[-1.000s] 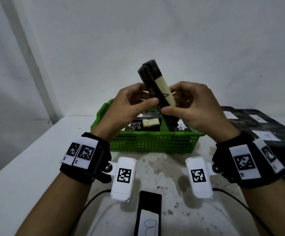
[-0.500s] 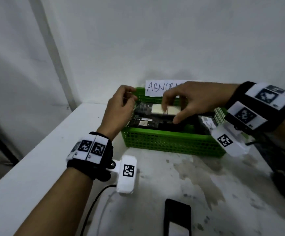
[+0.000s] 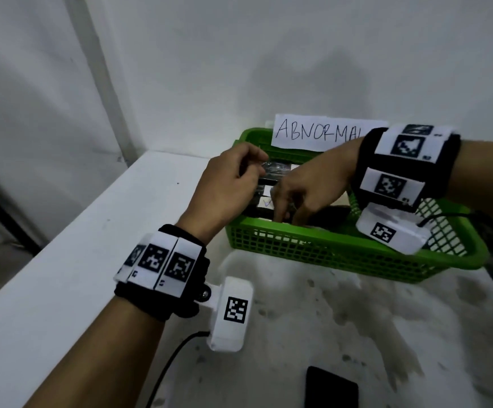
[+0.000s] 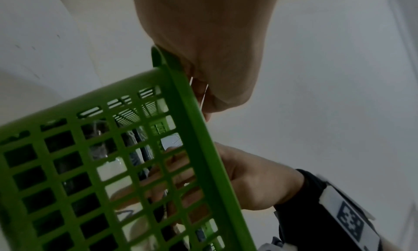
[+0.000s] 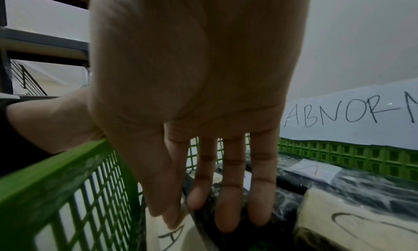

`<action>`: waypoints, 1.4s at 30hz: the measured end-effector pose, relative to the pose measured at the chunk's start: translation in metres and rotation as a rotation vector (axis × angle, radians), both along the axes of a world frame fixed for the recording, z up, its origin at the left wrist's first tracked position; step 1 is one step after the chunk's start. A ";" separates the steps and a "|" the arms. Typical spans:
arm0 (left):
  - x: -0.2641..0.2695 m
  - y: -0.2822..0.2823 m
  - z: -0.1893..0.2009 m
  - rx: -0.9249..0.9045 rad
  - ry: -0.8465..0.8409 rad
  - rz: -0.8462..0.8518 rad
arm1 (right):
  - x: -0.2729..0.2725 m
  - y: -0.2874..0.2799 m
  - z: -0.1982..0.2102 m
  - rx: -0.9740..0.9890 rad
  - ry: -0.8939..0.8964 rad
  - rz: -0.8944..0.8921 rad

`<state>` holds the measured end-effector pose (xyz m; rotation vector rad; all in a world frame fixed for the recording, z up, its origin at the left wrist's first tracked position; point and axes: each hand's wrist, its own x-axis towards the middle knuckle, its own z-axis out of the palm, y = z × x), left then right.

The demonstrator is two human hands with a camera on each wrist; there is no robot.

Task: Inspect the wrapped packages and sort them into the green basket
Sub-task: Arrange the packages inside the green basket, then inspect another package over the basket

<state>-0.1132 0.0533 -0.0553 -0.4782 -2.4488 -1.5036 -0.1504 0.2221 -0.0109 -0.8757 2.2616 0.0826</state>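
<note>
1. Both hands are over the green basket [image 3: 342, 254]. The right hand [image 3: 307, 187] reaches down inside, fingers straight, fingertips [image 5: 228, 217] pressing a black wrapped package [image 5: 282, 197].
2. Left hand [image 3: 224, 189] hovers at the basket's left end, fingers curled; whether it holds anything I cannot tell.
3. More wrapped packages [image 3: 274, 172] lie inside; a paper sign [image 3: 319, 132] reading "ABNORMAL" stands on the back rim.

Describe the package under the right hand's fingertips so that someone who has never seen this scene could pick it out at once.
Find the green basket with the paper sign reading ABNORMAL on its far wall. Inside, near its front wall, the right hand presses straight fingers onto a black wrapped package. Unlike its neighbours, its visible top shows bare black wrap, not a lettered label.
</note>
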 end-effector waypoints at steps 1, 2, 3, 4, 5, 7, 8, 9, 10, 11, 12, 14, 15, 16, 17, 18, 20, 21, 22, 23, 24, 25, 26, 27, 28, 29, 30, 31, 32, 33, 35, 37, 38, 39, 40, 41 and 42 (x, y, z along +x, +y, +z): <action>-0.001 0.001 0.000 -0.004 0.005 0.005 | -0.001 0.001 0.000 0.001 0.003 0.004; -0.001 0.001 0.000 0.000 0.005 0.005 | 0.000 0.002 0.003 -0.015 0.008 0.000; -0.002 0.000 0.000 0.005 -0.002 0.002 | 0.001 0.003 0.007 -0.051 0.020 -0.015; -0.002 0.000 0.002 0.012 -0.014 -0.006 | 0.004 0.005 0.013 -0.096 0.051 -0.030; -0.001 -0.001 0.003 0.022 -0.026 -0.014 | 0.007 0.007 0.020 -0.136 0.096 -0.048; 0.000 -0.002 0.005 0.057 -0.035 -0.024 | 0.017 0.015 0.040 -0.199 0.214 -0.087; 0.002 -0.002 0.006 0.068 -0.027 -0.022 | 0.026 0.019 0.052 -0.234 0.267 -0.101; 0.006 -0.001 0.008 0.068 -0.009 -0.016 | 0.038 0.024 0.064 -0.267 0.312 -0.116; 0.009 0.000 0.009 0.064 0.017 -0.009 | 0.052 0.027 0.074 -0.294 0.341 -0.126; 0.014 0.002 0.011 0.061 0.046 -0.007 | 0.068 0.031 0.080 -0.320 0.362 -0.135; 0.019 0.003 0.013 0.060 0.076 -0.010 | 0.084 0.033 0.084 -0.344 0.366 -0.132; 0.032 0.008 0.016 0.058 0.123 -0.027 | 0.120 0.033 0.078 -0.375 0.333 -0.110; 0.040 0.010 0.016 0.054 0.145 -0.034 | 0.136 0.032 0.070 -0.362 0.299 -0.090; 0.050 0.012 0.016 0.043 0.165 -0.042 | 0.153 0.031 0.058 -0.321 0.260 -0.070; 0.058 0.015 0.015 0.032 0.185 -0.049 | 0.166 0.030 0.044 -0.261 0.214 -0.049; 0.068 0.017 0.013 0.017 0.191 -0.062 | 0.179 0.030 0.028 -0.193 0.156 -0.031; 0.086 0.023 0.006 -0.015 0.171 -0.115 | 0.201 0.033 -0.003 -0.114 0.074 0.039; 0.093 0.026 0.002 -0.030 0.156 -0.149 | 0.210 0.035 -0.016 -0.094 0.067 0.070; 0.098 0.028 0.000 -0.038 0.142 -0.177 | 0.215 0.037 -0.027 -0.092 0.070 0.078; 0.102 0.031 -0.002 -0.037 0.133 -0.197 | 0.218 0.038 -0.035 -0.110 0.081 0.071; 0.105 0.033 -0.003 -0.024 0.125 -0.214 | 0.219 0.040 -0.042 -0.140 0.097 0.057; 0.106 0.036 -0.003 -0.002 0.112 -0.222 | 0.220 0.040 -0.046 -0.166 0.113 0.040; 0.107 0.038 -0.003 0.017 0.096 -0.230 | 0.221 0.042 -0.048 -0.185 0.129 0.011; 0.108 0.040 -0.002 0.035 0.077 -0.236 | 0.223 0.044 -0.047 -0.203 0.132 -0.040; 0.108 0.042 -0.002 0.051 0.063 -0.246 | 0.224 0.047 -0.045 -0.227 0.127 -0.097; 0.109 0.043 -0.001 0.061 0.047 -0.258 | 0.227 0.054 -0.041 -0.266 0.133 -0.149; 0.108 0.042 0.000 0.066 0.025 -0.275 | 0.229 0.062 -0.035 -0.328 0.147 -0.199; 0.107 0.041 0.002 0.063 -0.003 -0.296 | 0.233 0.071 -0.027 -0.413 0.168 -0.262; 0.107 0.040 0.004 0.052 -0.038 -0.320 | 0.237 0.081 -0.018 -0.506 0.200 -0.334; 0.106 0.038 0.006 0.027 -0.073 -0.340 | 0.240 0.091 -0.010 -0.598 0.249 -0.413; 0.107 0.041 0.009 -0.033 -0.143 -0.373 | 0.246 0.114 0.003 -0.822 0.384 -0.567; 0.109 0.049 0.016 -0.031 -0.192 -0.426 | 0.247 0.129 0.014 -1.116 0.434 -0.699; 0.112 0.054 0.021 0.019 -0.203 -0.468 | 0.245 0.133 0.018 -1.232 0.438 -0.737; 0.114 0.062 0.029 0.093 -0.198 -0.520 | 0.243 0.133 0.023 -1.317 0.449 -0.753; 0.117 0.067 0.035 0.176 -0.183 -0.552 | 0.240 0.131 0.026 -1.378 0.467 -0.766; 0.117 0.073 0.044 0.252 -0.144 -0.561 | 0.237 0.129 0.030 -1.426 0.511 -0.771; 0.115 0.080 0.053 0.306 -0.101 -0.552 | 0.233 0.128 0.036 -1.460 0.562 -0.767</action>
